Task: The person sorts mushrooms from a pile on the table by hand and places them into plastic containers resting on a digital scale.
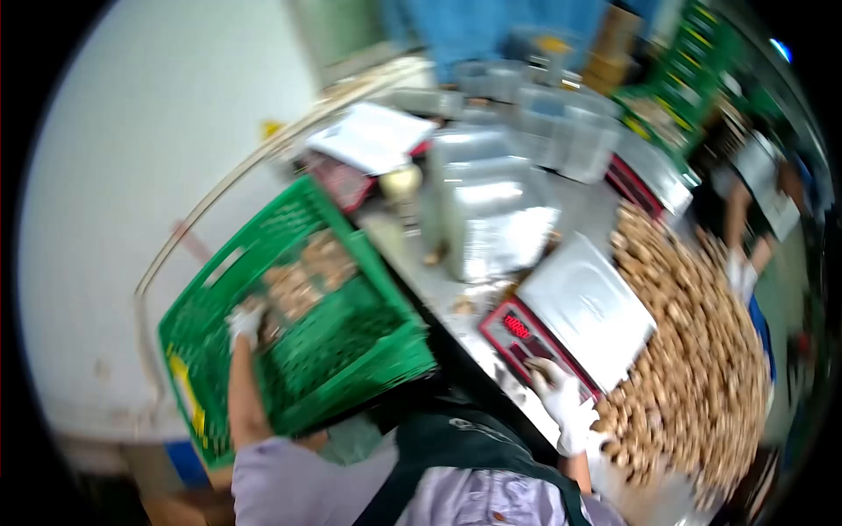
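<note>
1. Your left grip (247,323) reaches into the green crate (206,307), at the filled packs (294,291); a careless push could crush or tip one.
2. Your right grip (561,405) has its fingers bent at the front of the scale (583,302); a stray press or knock could upset the reading.
3. The heap of brown pieces (693,351) sits against the scale; if it slides, pieces could load the plate.
4. The stacked clear containers (500,206) on the counter (574,197) could topple if bumped.
5. Blur hides your fingertips: you cannot tell whether either grip pinches anything. The crate's support is hidden, and the display digits are unclear.
</note>
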A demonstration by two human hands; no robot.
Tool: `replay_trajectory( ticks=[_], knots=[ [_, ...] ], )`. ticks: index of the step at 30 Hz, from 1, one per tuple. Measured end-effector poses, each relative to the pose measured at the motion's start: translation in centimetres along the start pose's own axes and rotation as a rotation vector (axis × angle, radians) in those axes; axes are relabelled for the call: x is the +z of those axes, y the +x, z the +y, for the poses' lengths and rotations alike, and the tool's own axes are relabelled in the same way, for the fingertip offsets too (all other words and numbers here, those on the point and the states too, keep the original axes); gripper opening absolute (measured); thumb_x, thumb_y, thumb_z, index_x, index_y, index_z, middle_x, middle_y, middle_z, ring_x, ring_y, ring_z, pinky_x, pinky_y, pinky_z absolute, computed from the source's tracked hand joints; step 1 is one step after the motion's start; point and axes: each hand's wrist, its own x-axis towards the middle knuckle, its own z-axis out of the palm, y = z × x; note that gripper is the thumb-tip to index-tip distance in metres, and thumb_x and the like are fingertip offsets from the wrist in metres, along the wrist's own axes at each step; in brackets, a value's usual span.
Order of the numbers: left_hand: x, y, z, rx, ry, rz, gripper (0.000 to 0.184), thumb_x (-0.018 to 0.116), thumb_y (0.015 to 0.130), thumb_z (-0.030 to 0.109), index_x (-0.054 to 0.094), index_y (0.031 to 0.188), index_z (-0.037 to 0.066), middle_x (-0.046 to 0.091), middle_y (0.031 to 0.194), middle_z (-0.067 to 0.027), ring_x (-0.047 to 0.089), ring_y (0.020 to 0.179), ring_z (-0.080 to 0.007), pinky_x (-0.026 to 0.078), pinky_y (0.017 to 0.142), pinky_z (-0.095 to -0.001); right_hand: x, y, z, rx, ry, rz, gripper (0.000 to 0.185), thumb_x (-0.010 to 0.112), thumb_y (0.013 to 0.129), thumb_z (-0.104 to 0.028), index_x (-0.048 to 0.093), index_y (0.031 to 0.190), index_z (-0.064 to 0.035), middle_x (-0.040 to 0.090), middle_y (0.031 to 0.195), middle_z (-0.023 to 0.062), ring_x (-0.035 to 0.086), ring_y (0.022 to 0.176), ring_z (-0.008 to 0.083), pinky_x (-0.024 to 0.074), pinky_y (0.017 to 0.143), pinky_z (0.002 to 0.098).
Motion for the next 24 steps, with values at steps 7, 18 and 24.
replay_trajectory(
  ticks=[7, 18, 24],
  knots=[
    [-0.3, -8.3, 20.0, 1.089, -0.479, 0.228, 0.026, 0.055, 0.094, 0.012, 0.060, 0.116, -0.002, 0.061, 0.119, -0.0127, 0.057, 0.109, -0.0214, 0.044, 0.095, -0.0320, 0.9, -3.1, 0.6, 0.041, -0.076, 0.100, 0.022, 0.056, 0.090, -0.025, 0.063, 0.108, -0.0152, 0.068, 0.090, 0.0116, 0.067, 0.084, 0.0306, 0.0530, 0.073, 0.0400],
    [8.7, -28.8, 40.2, 1.724, 0.018, -0.274, 0.039, 0.060, 0.090, 0.019, 0.055, 0.121, -0.003, 0.060, 0.118, -0.0210, 0.057, 0.110, -0.0314, 0.042, 0.096, -0.0347, 1.7, -11.2, 6.0, 0.161, -0.050, 0.207, 0.029, 0.055, 0.089, -0.025, 0.064, 0.111, -0.0079, 0.067, 0.086, 0.0178, 0.065, 0.080, 0.0348, 0.0509, 0.075, 0.0432],
    [8.3, -28.3, 42.6, 1.614, 0.113, -0.498, 0.027, 0.066, 0.086, 0.017, 0.065, 0.098, -0.007, 0.067, 0.087, -0.0077, 0.059, 0.081, -0.0138, 0.047, 0.076, -0.0278, -1.6, -16.7, 7.3, 0.407, -0.071, 0.279, 0.023, 0.055, 0.090, -0.026, 0.063, 0.109, -0.0148, 0.068, 0.092, 0.0135, 0.065, 0.087, 0.0317, 0.0513, 0.079, 0.0396]
  ],
)
